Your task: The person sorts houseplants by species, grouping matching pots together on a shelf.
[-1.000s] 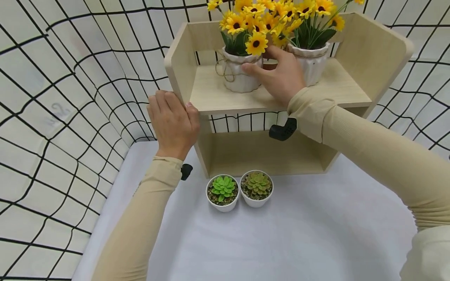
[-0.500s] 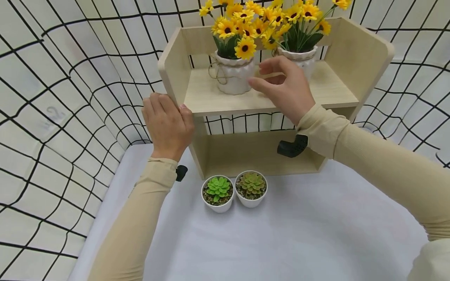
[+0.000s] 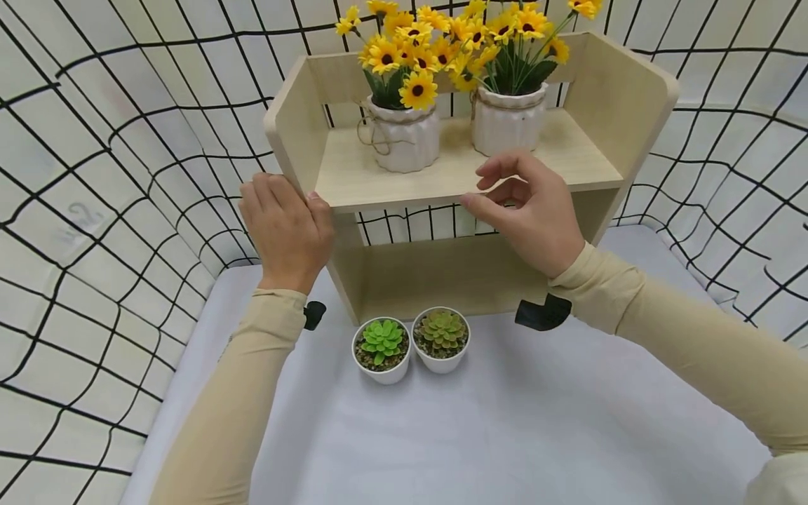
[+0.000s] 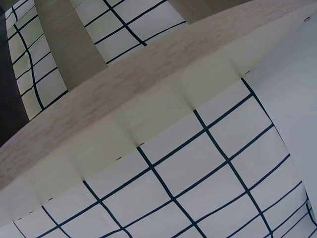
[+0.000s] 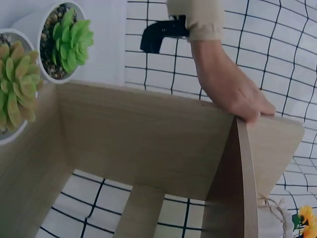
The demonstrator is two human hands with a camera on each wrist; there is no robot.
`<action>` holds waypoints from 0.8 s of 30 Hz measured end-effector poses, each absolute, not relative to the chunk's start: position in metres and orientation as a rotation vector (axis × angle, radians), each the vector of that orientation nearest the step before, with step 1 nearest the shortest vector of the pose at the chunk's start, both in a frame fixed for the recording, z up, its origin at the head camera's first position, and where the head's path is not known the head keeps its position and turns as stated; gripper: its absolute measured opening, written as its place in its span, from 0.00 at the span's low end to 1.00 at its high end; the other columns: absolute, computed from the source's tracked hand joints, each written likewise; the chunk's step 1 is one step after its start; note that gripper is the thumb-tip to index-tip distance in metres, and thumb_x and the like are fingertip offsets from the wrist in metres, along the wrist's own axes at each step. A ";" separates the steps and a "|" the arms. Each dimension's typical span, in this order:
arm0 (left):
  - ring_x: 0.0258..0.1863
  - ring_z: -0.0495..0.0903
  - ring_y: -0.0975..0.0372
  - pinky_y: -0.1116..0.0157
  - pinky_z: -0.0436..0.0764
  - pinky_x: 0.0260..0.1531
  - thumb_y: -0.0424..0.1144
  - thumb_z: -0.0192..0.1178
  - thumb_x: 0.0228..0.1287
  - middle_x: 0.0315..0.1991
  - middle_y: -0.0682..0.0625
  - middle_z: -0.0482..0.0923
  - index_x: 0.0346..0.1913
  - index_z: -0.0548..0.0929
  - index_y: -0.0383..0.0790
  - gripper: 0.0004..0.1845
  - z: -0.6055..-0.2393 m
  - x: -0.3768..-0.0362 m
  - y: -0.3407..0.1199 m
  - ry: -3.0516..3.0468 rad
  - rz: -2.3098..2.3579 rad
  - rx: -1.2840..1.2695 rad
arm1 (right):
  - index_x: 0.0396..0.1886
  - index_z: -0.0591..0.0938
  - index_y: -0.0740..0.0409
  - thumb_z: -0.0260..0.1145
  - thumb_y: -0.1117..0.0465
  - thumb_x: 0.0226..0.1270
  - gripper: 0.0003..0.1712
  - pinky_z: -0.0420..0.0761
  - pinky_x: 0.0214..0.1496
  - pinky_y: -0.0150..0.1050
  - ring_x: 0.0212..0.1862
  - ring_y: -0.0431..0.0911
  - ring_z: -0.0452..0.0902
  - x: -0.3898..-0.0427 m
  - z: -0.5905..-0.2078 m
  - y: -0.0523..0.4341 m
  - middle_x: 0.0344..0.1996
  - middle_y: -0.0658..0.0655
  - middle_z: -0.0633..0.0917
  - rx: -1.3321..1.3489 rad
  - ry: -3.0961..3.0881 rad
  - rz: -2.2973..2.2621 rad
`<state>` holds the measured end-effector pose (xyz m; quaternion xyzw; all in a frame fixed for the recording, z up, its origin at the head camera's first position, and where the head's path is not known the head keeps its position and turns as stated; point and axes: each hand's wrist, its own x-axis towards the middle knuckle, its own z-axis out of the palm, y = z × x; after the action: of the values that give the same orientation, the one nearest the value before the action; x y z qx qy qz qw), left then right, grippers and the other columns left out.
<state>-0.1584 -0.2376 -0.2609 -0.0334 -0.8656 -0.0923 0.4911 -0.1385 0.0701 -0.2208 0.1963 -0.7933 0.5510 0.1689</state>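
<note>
The pale wooden two-tier shelf unit stands on the white cloth-covered table, against the black-gridded white backdrop. The left hand grips its left side panel at the front edge — fingers curled over the outer face, thumb on the front. The right hand hovers just before the upper board's front edge, fingers loosely bent and apart, holding nothing. On the upper board stand two white ribbed ceramic pots of yellow artificial sunflowers — the twine-tied left pot and the right pot, close together. In front of the unit's base sit two small white pots touching: a bright green succulent and an olive-green succulent.
</note>
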 end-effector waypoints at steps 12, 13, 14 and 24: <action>0.41 0.61 0.41 0.47 0.62 0.46 0.45 0.37 0.72 0.41 0.31 0.67 0.46 0.68 0.27 0.20 -0.262 -0.159 -0.237 -2.101 -0.231 -0.068 | 0.51 0.79 0.68 0.77 0.74 0.53 0.25 0.83 0.45 0.28 0.38 0.39 0.82 -0.114 -0.270 0.077 0.40 0.46 0.83 0.794 -2.166 1.657; 0.41 0.61 0.41 0.47 0.62 0.46 0.45 0.37 0.72 0.41 0.31 0.67 0.46 0.68 0.27 0.20 -0.262 -0.159 -0.237 -2.097 -0.234 -0.069 | 0.51 0.79 0.69 0.77 0.74 0.53 0.25 0.83 0.45 0.29 0.39 0.39 0.82 -0.114 -0.275 0.078 0.41 0.46 0.83 0.796 -2.169 1.669; 0.41 0.61 0.41 0.47 0.62 0.46 0.45 0.37 0.72 0.41 0.31 0.67 0.46 0.68 0.27 0.20 -0.262 -0.159 -0.236 -2.094 -0.235 -0.069 | 0.52 0.79 0.69 0.77 0.74 0.53 0.25 0.83 0.45 0.28 0.39 0.39 0.82 -0.113 -0.280 0.079 0.41 0.47 0.83 0.791 -2.176 1.683; 0.42 0.62 0.41 0.48 0.61 0.45 0.45 0.37 0.72 0.41 0.30 0.68 0.46 0.68 0.26 0.21 -0.261 -0.161 -0.235 -2.071 -0.242 -0.068 | 0.55 0.78 0.70 0.75 0.77 0.53 0.28 0.83 0.48 0.31 0.45 0.38 0.82 -0.106 -0.323 0.077 0.47 0.52 0.83 0.773 -2.133 1.862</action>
<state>-0.1607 -0.2348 -0.2614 -0.0284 -0.8576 -0.1002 0.5037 -0.1064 0.0772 -0.3226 0.2621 -0.7228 0.6310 0.1032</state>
